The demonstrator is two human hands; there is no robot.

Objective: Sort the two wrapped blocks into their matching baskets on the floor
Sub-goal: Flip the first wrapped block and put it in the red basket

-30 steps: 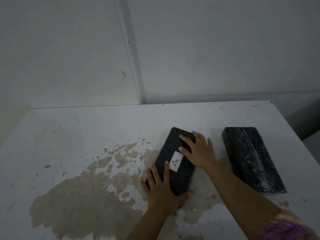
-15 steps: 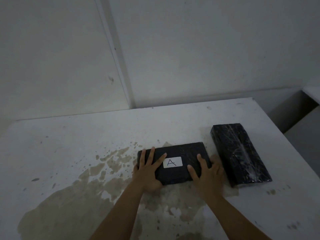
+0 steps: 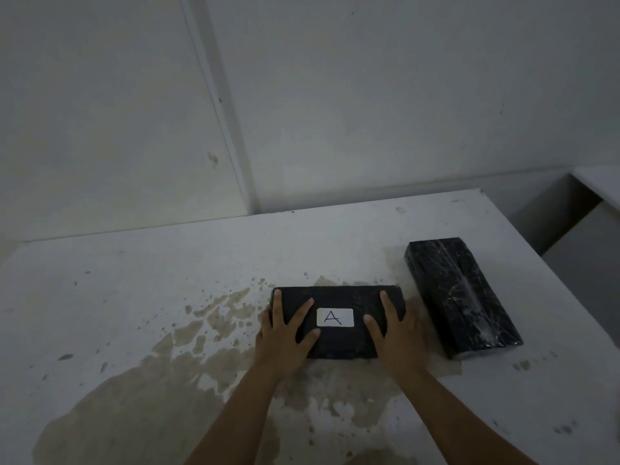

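A black wrapped block [image 3: 339, 298] with a white label reading "A" lies crosswise on the white table [image 3: 134, 297]. My left hand [image 3: 285, 337] grips its left end, fingers over the top. At the block's right end my right hand [image 3: 396, 333] does the same. A second black block [image 3: 459, 297], wrapped in shiny film, lies lengthwise to the right with no label showing. No basket is in view.
A large brown stain [image 3: 141, 391] spreads over the table's near left part. The wall [image 3: 335, 95] rises directly behind the table. The table's right edge drops to a gap beside another white surface [image 3: 600, 182].
The labelled block has been turned from lengthwise to crosswise. My hands have shifted to grip its two ends.
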